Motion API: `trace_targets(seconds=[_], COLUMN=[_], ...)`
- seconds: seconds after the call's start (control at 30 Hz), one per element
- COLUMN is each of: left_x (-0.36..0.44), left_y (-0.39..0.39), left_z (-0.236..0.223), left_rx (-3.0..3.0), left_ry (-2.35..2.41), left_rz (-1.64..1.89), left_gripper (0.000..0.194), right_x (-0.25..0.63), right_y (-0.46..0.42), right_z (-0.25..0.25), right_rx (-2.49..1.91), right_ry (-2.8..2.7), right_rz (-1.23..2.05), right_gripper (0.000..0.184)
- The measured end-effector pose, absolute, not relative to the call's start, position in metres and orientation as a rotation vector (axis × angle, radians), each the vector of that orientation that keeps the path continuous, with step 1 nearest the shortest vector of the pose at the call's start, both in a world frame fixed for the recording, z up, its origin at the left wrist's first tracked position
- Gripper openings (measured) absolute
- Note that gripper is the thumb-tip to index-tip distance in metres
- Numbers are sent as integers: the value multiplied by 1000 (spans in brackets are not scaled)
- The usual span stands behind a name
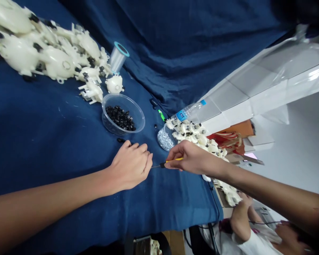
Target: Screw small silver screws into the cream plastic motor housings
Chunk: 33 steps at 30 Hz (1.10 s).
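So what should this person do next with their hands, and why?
Probably steady the yellow-handled tool before pressing at all. The right hand grips it with its thin metal tip right at the curled fingers of the left hand, so a slip could prick them. Anything those fingers hold is hidden.

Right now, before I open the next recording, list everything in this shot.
blue cloth: one, dark blue, under everything
moulded plastic parts: many, off-white with black bits, upper left
second heap of moulded parts: one, off-white, beyond the right hand
bowl: one, clear, mid-cloth
black pieces: many, black, in the bowl
spool: one, clear with teal rim, by the first heap
water bottle: one, clear, blue cap, lying down
dish of silver granules: one, silver, beside the second heap
co-worker's sleeve: one, white, lower right
yellow-handled tool: one, yellow, in the right hand
left hand: one, beside the tool's tip
right hand: one, gripping the tool
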State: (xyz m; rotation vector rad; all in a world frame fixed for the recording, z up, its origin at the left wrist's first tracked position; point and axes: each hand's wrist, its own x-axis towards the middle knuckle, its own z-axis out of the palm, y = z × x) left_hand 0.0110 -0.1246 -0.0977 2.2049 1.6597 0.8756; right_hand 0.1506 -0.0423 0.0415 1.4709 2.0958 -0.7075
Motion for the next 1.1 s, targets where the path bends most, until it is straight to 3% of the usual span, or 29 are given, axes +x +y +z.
trace_targets(seconds=[0.13,0.33,0.47,0.67,0.87,1.03,1.1], left_x=[9,9,9,10,10,9,10], left_y=[-125,-123,-121,-122,-123,-122,-122], left_z=[-95,-96,-97,-98,-96,-95,-96], left_rx=[2217,2203,2175,2125,2145,2174,2169], left_ry=[1656,1641,1618,1613,1609,1619,1621], left_rz=[870,876,890,900,859,831,837], left_gripper=[38,35,33,20,18,17,17], right_x=[148,140,141,152,142,126,124], right_y=[-42,-54,-58,-53,-49,-60,-65], right_z=[45,63,64,54,52,63,67], right_rx=[1498,669,275,614,1233,963,654], right_ry=[1982,2440,2410,2460,2072,2256,2298], right_rz=[-781,-150,73,-255,-482,-189,-34], right_gripper=[33,6,16,23,34,30,14])
